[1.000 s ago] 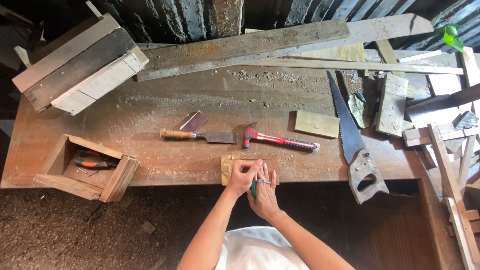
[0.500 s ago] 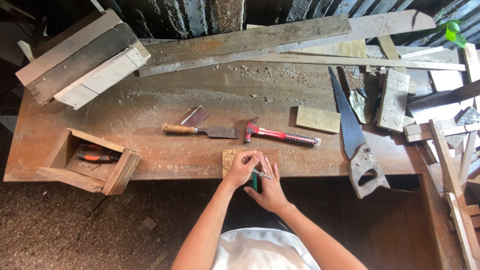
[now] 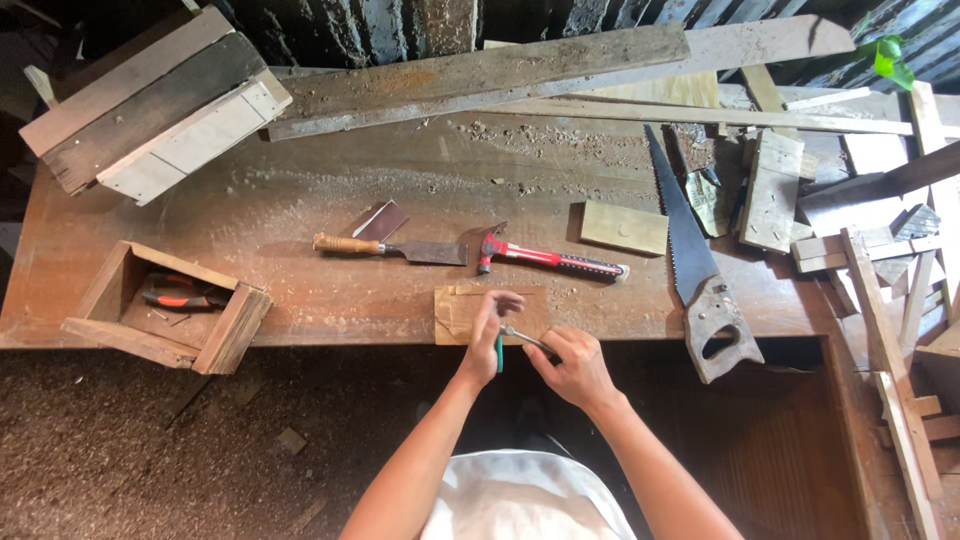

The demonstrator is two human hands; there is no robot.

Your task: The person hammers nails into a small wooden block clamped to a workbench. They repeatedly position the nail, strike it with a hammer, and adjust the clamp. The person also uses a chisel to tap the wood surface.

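Note:
My left hand (image 3: 484,340) reaches over the bench's front edge, fingertips resting on a small flat wooden block (image 3: 458,312). A small tool with a teal handle (image 3: 499,353) and a thin metal tip hangs between my hands. My right hand (image 3: 572,366) pinches the metal end just right of the left hand. Whether the left palm also grips the handle is hard to tell, but it looks closed round it.
On the wooden workbench (image 3: 300,290) lie a wood-handled chisel (image 3: 385,247), a red-handled hammer (image 3: 545,259), a handsaw (image 3: 695,270) and a small wood offcut (image 3: 623,228). An open wooden box (image 3: 110,325) with orange-handled pliers sits at the left. Planks are stacked behind and to the right.
My left fingers have stretched forward onto the small block, and my right hand has drifted slightly right. The tools on the bench have not moved.

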